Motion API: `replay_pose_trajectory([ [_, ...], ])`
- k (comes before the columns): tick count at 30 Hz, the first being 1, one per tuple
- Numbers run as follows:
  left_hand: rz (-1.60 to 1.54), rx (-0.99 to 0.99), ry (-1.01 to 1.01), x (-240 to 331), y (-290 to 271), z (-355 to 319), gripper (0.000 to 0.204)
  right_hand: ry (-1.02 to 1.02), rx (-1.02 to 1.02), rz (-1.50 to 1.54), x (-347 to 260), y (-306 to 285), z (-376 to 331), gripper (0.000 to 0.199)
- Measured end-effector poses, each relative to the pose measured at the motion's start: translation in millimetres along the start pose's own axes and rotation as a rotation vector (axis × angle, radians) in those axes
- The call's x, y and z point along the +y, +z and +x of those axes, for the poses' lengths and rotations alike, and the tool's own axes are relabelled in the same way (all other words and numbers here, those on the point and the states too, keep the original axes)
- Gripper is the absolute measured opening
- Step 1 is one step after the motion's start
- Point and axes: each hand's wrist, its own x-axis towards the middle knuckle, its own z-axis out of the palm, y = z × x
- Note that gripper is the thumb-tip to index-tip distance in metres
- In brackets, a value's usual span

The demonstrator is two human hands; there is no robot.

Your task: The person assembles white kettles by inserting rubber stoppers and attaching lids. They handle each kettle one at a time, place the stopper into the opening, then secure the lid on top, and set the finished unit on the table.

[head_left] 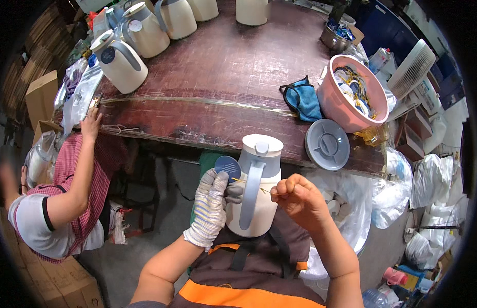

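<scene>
White/grey jug (pixel 254 192) rests at wearer's lap (pixel 287 246), approx. ctr. of view. Gloved L hand (pixel 211 201), at jug's 9 o'clock, grips round blue tag (pixel 228 167) at 10 o'clock; bare R hand (pixel 303 197), at 3 o'clock, pinches tag's gold string (pixel 238 179). Grey lid (pixel 327 145) on table (pixel 218 66) edge, approx. 2 o'clock from jug.

The jug (pixel 266 210) seems to be of smooth plastic, with a soft shine. The table (pixel 212 66) has a glossy, scratched top and a rough, worn edge. The glove (pixel 206 211) is of knitted cloth; the basin (pixel 337 100) and the ridged lid (pixel 313 141) look like plastic
</scene>
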Motion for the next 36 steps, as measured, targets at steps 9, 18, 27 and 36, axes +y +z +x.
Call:
replay_pose_trajectory([
  [9,0.956,-0.205,0.882,14.7,-1.4,1.1,0.031,-0.178,0.035,-0.677,-14.2,46.3,21.5,0.034],
  [18,1.204,-0.286,1.048,40.4,12.5,1.4,0.041,-0.565,-0.039,-1.084,-11.2,47.0,24.0,0.054],
  [27,1.161,-0.347,1.042,42.7,9.8,0.1,0.032,-0.439,-0.016,-1.205,-17.1,49.0,20.4,0.060],
  [36,0.174,-0.333,0.145,4.2,15.2,-5.8,0.048,-0.519,-0.037,-1.436,-13.4,52.8,30.7,0.030],
])
